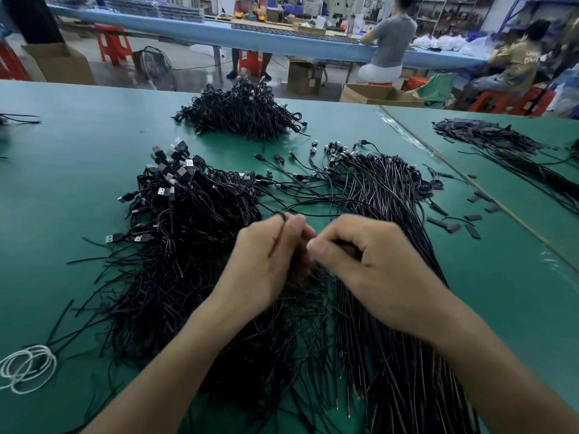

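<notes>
Fingers: your left fingers are curled tight and pinch a thin black cable, which crosses the back of your forefinger. Your right fingers are curled as well, thumb pressed to forefinger, their tips touching the left ones.
Right grip: something dark shows inside the curl of your right fingers, and I cannot tell what it is.
Hands: your left hand and right hand meet knuckle to knuckle, both held just above the cables.
Cable: the pinched cable sits at your left fingertips and its far end loops away just beyond them.
Plug pile: a tangled heap of black cables with USB plugs, just left of your fingers and running under your left wrist.
Straight bundle: black cables laid side by side, beyond and right of your fingers, passing under your right hand.
Far pile: a round heap of coiled black cables, well beyond your fingers.
Black sleeve pieces: short flat bits scattered to the right of your fingers, past the bundle.
White cord: a small coil far to the left, nearer you than your fingers.
Green table: it lies under everything.
</notes>
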Motion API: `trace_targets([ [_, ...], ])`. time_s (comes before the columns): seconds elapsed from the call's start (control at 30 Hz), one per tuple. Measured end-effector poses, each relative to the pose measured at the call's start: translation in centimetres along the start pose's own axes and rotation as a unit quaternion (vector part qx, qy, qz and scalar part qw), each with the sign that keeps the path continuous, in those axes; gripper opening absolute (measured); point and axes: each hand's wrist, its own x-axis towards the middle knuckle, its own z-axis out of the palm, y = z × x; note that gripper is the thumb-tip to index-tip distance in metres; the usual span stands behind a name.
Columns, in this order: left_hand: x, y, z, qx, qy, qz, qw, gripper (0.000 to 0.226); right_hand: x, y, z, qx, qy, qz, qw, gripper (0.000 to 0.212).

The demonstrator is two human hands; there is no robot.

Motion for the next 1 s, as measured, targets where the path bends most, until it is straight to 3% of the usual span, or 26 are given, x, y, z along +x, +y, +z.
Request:
trace_targets([
  [0.1, -0.4, 0.9, 0.1, -0.067, -0.117, -0.082, 0.987, 0.060, 0.9, 0.3, -0.7, 0.022, 0.066, -0.003, 0.998, 0.020],
  [0.23, -0.7, 2.2, -0.9, -0.235, -0.196, -0.142, 0.941, 0.063, 1.0, 0.6, 0.0, 0.103, 0.044, 0.020, 0.994, 0.028],
  [0.37, -0.2, 2.6, -1.3, -0.436, -0.148, -0.128, 0.879, 0.050, 0.0, 0.4, 1.3, 0.077, -0.060, 0.040, 0.994, 0.035],
  [0.47, 0.5, 2.3, -1.4, -0.513, -0.045, -0.108, 0.850, 0.044, -0.8, 0.3, 1.3, -0.061, -0.161, 0.056, 0.983, 0.037],
  [0.53, 0.7, 1.5, -1.2, -0.471, -0.004, -0.087, 0.878, 0.038, -1.1, 0.0, 1.2, -0.095, -0.186, 0.053, 0.977, 0.032],
  [0.63, 0.5, 0.2, -0.2, -0.201, 0.035, -0.032, 0.978, 0.029, -0.6, -0.6, 0.7, -0.098, -0.137, 0.014, 0.986, 0.029],
  [0.73, -0.1, -0.3, 0.5, 0.021, -0.027, -0.002, 0.999, 0.039, -0.1, -0.2, -0.1, -0.109, -0.055, -0.009, 0.992, 0.025],
  [0.77, -0.2, -0.2, 0.6, 0.036, -0.051, -0.019, 0.998, 0.048, 0.0, 0.1, -0.5, -0.105, -0.029, -0.008, 0.994, 0.021],
  [0.87, -0.4, 0.4, 0.4, -0.050, -0.117, -0.114, 0.985, 0.062, 0.4, 0.4, -1.3, -0.062, 0.023, -0.014, 0.998, 0.016],
  [1.0, -0.4, 1.7, -0.8, -0.257, -0.197, -0.173, 0.930, 0.056, 0.6, 0.4, -0.3, 0.084, 0.037, -0.008, 0.996, 0.012],
])
